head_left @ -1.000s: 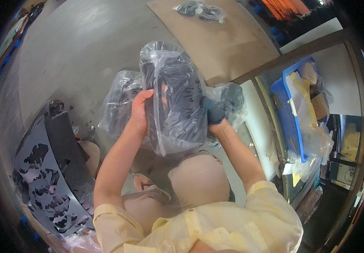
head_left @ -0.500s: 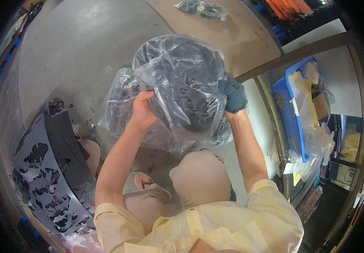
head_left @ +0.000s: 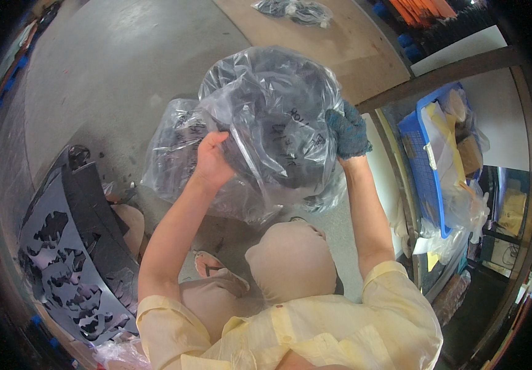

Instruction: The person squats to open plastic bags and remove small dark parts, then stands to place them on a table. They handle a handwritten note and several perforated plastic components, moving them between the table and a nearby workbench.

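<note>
I hold a large clear plastic bag (head_left: pixel 278 117) full of dark flat parts up in front of me with both hands. My bare left hand (head_left: pixel 211 161) grips the bag's lower left side. My right hand (head_left: pixel 347 131), in a blue-green knitted glove, grips its right edge. A second clear bag (head_left: pixel 173 154) of dark parts sits just behind and left of it on the concrete floor. My knees (head_left: pixel 290 259) are bent below the bag.
A stack of dark cut-out metal sheets (head_left: pixel 72 259) leans at my lower left. A brown board (head_left: pixel 333 49) with another bagged bundle (head_left: pixel 293 9) lies ahead. A blue crate (head_left: pixel 423 166) with packets stands at the right beside a white shelf edge.
The bag has turned from edge-on to broad face toward me and risen slightly. My hands have spread further apart along its sides.
</note>
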